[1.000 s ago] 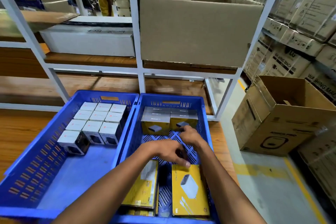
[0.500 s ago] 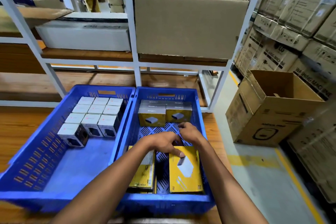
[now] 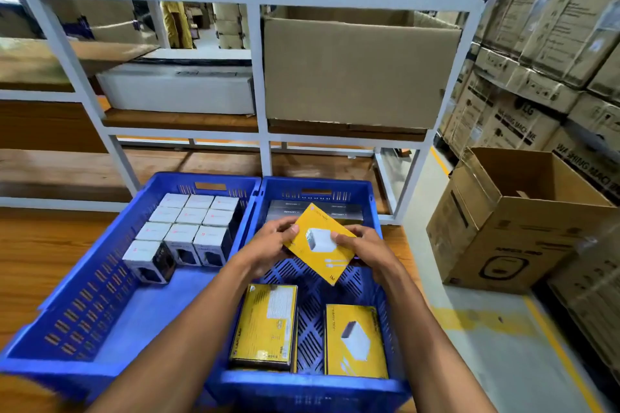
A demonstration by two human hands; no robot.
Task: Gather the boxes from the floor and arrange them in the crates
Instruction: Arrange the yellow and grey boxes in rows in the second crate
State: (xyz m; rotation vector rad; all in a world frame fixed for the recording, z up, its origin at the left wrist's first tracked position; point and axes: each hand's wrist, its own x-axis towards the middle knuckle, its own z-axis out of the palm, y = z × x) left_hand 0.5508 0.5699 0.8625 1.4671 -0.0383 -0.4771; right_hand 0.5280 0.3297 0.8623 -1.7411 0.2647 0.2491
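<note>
Open cardboard carton (image 3: 523, 221) on the floor, right of the crates; stacked washing-machine cartons (image 3: 543, 54) behind it. White shelf rack (image 3: 261, 77) directly beyond the crates, carrying a large brown carton (image 3: 355, 74) and a white box (image 3: 177, 90). Two yellow boxes (image 3: 265, 325) flat at the near end of the right blue crate (image 3: 312, 389), one beside the other; grey boxes (image 3: 315, 209) along its far wall. Left blue crate (image 3: 67, 312) packed with white boxes (image 3: 188, 228) in rows at its far end.

Yellow box (image 3: 318, 241), white charger printed on its face, tilted, raised above the right crate floor. Left hand (image 3: 271, 245) and right hand (image 3: 365, 248) both gripping it at opposite edges, fingers curled.

Crates side by side on a wooden bench (image 3: 33, 261); concrete floor with yellow lines to the right.
</note>
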